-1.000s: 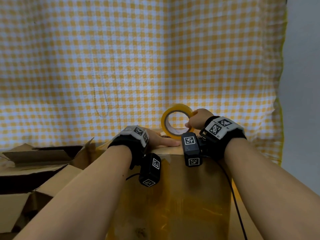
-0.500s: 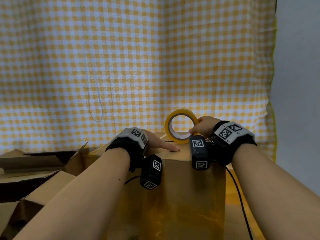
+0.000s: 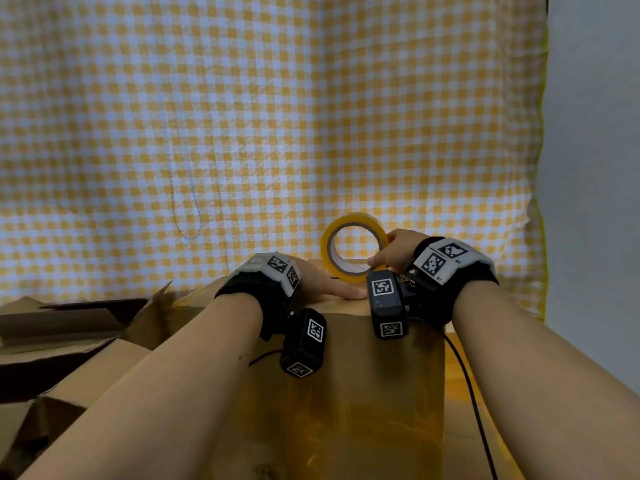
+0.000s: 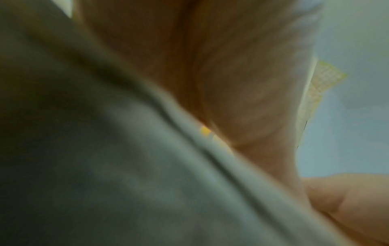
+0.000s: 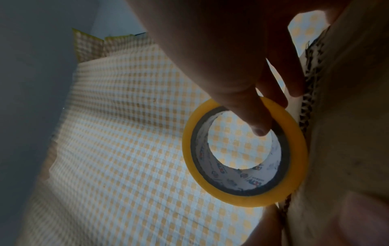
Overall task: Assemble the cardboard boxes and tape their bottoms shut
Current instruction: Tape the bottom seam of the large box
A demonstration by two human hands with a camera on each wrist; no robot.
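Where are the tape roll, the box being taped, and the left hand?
tape roll (image 5: 299,148), right wrist view, on its yellow outer ring.
cardboard box (image 3: 353,368), head view, on its near side.
left hand (image 3: 332,285), head view, on its back.

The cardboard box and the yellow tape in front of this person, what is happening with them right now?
A person is taping a cardboard box. The right hand holds a yellow tape roll upright at the far edge of the box's top face. The left hand lies flat on that top face, fingers straight, pressing it down. More cardboard boxes, with open flaps, lie to the left. A yellow checked cloth is behind everything.
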